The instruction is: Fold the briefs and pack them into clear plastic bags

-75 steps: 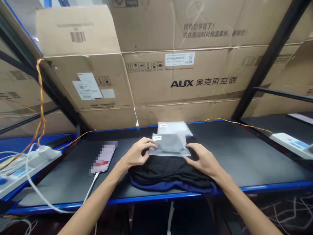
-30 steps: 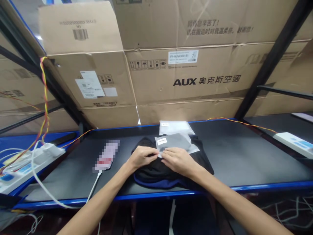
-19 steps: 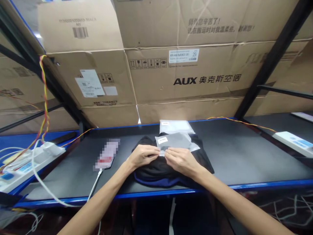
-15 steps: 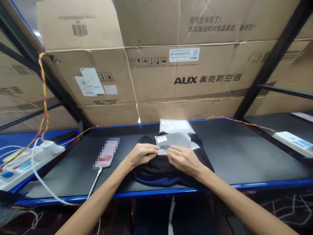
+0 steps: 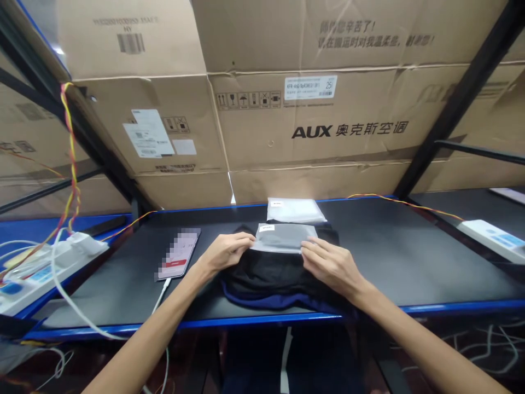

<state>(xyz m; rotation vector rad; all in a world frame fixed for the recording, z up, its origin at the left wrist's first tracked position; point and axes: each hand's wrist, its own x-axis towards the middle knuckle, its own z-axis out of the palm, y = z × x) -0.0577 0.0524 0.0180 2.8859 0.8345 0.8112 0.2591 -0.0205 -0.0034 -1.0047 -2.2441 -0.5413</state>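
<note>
A frosted plastic bag (image 5: 283, 235) with a small white label lies over folded black cloth (image 5: 270, 273), something dark showing through it. My left hand (image 5: 229, 249) pinches the bag's near left corner. At its near right edge, my right hand (image 5: 330, 265) has its fingers closed on the same bag. A navy blue edge (image 5: 262, 301) of cloth sticks out beneath the black layer. Just behind lies a second frosted bag (image 5: 295, 210), paler and also labelled, touched by neither hand.
A phone (image 5: 182, 254) on a white charging cable lies left on the dark tabletop (image 5: 410, 257). Power strips stand at the left (image 5: 41, 279) and right (image 5: 494, 238). Large cardboard (image 5: 254, 120) closes off the back, between black metal posts (image 5: 447, 104).
My hands have moved apart along the bag's near edge, the right one further right. The bag now lies straighter and flatter, its near edge drawn out between them.
</note>
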